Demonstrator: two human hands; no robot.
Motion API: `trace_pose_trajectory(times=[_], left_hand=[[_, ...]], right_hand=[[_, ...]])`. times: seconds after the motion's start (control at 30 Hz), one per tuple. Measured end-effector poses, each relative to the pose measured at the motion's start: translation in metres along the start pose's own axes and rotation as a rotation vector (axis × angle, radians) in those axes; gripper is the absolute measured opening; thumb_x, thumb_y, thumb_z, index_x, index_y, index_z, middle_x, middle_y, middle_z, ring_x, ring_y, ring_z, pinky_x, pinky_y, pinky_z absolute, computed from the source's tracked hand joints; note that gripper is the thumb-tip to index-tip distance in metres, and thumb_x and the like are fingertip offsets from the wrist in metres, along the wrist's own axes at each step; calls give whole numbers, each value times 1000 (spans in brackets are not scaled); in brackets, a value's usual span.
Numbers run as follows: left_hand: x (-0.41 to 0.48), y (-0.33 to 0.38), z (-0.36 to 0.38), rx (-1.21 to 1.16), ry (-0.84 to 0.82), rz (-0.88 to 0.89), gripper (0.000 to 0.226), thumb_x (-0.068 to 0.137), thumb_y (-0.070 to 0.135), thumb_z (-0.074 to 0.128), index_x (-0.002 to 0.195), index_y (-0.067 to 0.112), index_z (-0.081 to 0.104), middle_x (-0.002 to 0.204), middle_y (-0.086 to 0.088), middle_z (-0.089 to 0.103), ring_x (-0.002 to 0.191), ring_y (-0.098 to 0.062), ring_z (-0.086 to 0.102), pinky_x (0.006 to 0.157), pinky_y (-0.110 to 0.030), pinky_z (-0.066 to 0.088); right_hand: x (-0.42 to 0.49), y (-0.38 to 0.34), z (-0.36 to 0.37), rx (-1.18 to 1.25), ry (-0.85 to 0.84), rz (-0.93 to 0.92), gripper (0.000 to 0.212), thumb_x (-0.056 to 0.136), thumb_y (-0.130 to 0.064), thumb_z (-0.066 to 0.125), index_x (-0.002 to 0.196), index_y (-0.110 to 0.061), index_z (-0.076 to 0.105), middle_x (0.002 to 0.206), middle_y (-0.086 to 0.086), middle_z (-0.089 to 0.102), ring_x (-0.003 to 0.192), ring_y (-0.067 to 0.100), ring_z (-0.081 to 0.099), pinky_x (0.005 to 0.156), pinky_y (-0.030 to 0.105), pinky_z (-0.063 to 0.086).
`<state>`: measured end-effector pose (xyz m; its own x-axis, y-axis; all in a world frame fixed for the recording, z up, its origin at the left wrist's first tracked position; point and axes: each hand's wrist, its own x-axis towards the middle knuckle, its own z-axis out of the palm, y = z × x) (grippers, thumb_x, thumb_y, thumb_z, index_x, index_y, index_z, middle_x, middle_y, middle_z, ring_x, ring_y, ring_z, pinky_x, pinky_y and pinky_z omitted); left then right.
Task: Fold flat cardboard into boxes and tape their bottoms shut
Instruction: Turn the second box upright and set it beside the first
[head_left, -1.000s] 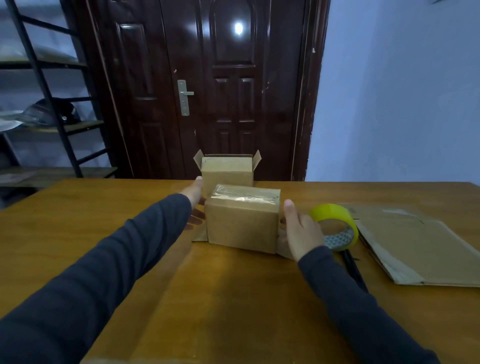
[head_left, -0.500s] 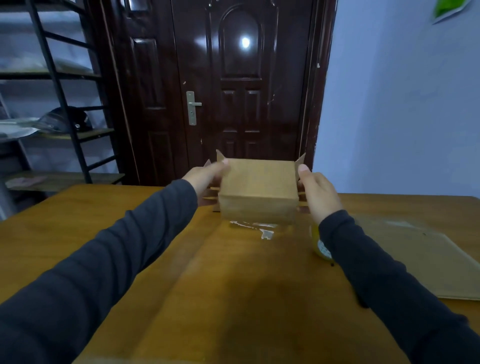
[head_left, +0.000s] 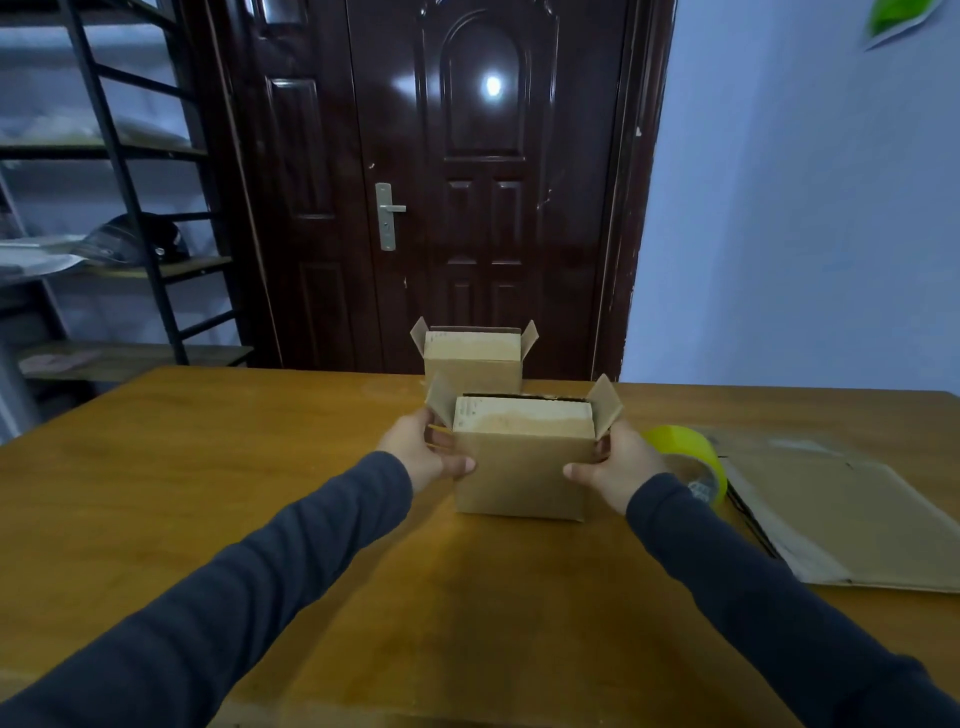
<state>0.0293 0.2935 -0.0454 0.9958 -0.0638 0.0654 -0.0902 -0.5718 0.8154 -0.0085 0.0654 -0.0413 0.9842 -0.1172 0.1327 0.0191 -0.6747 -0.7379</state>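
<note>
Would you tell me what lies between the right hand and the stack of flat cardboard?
A yellow tape roll, partly behind the right hand, as the head view shows.

Tape roll (head_left: 681, 441) partly behind right hand (head_left: 619, 466); flat cardboard (head_left: 857, 519) partly off-frame

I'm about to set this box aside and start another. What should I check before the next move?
1. Near box upright, top flaps open: ok.
2. Left hand and right hand grip its sides: ok.
3. Bottom tape holds: cannot tell, it faces the table.
4. Gap to far box: cannot tell, they overlap in view.
5. Tape roll beside the right hand: ok.
6. Flat cardboard ready on the table: ok.
</note>
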Motion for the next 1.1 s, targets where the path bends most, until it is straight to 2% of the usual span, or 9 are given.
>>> trace_pose_trajectory(times=[0.1, 0.33, 0.5, 0.6, 0.67, 0.77, 0.87, 0.97, 1.1], left_hand=[[0, 5, 1, 73, 43, 13, 61, 73, 22, 80, 126, 17, 51, 94, 6, 61, 89, -14, 59, 77, -25, 48], [8, 15, 3, 320, 63, 2, 60, 77, 28, 77, 129, 14, 51, 116, -1, 63, 102, -20, 60, 85, -28, 49], [24, 22, 18, 474, 116, 13, 53, 83, 30, 70, 128, 12, 49, 121, -7, 62, 107, -25, 61, 86, -32, 50], [35, 28, 26, 479, 123, 4, 51, 83, 29, 71, 126, 11, 49, 118, -9, 63, 104, -26, 62, 85, -33, 52], [41, 33, 33, 497, 117, 8, 50, 84, 29, 70, 125, 10, 49, 117, -9, 63, 103, -27, 62, 86, -35, 53], [51, 40, 45, 539, 103, 27, 48, 85, 31, 68, 125, 11, 49, 118, -11, 62, 105, -30, 61, 89, -39, 52], [60, 47, 60, 552, 93, 45, 42, 88, 31, 64, 121, 10, 50, 116, -12, 63, 104, -30, 61, 88, -40, 53], [70, 56, 78, 506, 77, 48, 37, 89, 30, 63, 119, 11, 51, 113, -11, 63, 102, -30, 62, 87, -40, 53], [86, 68, 100, 473, 36, 76, 40, 90, 29, 62, 124, 13, 51, 115, -11, 63, 102, -30, 62, 87, -39, 53]], right_hand=[[-3, 0, 2, -31, 23, 0, 61, 82, -17, 73, 134, -10, 41, 122, 6, 60, 111, 23, 57, 81, 25, 43], [12, 0, 5, -112, 13, 35, 69, 80, -19, 75, 137, -10, 36, 124, 8, 59, 115, 26, 57, 92, 34, 49], [38, 2, 9, -386, 34, 92, 73, 78, -32, 76, 137, -10, 38, 127, 14, 53, 112, 30, 57, 92, 38, 52], [55, -1, -5, -727, 27, 66, 75, 79, -50, 69, 137, -11, 42, 146, 16, 39, 136, 31, 35, 109, 40, 32], [68, -2, -15, -938, -9, 34, 70, 82, -53, 64, 135, -12, 46, 146, 14, 42, 143, 30, 24, 116, 43, 16], [84, 1, -30, -1081, -12, 5, 58, 86, -46, 59, 134, -16, 48, 128, 6, 60, 134, 28, 38, 117, 50, 10], [97, 6, -47, -1005, -71, 68, 91, 80, -61, 60, 149, -18, 19, 114, 2, 66, 120, 26, 54, 117, 52, 6], [118, 18, -67, -884, -115, 162, 92, 74, -69, 60, 145, -21, 26, 118, 5, 62, 118, 29, 53, 113, 51, 21], [132, 37, -86, -736, -177, 228, 96, 75, -61, 67, 148, -20, 21, 125, 12, 55, 114, 32, 53, 95, 43, 45]])
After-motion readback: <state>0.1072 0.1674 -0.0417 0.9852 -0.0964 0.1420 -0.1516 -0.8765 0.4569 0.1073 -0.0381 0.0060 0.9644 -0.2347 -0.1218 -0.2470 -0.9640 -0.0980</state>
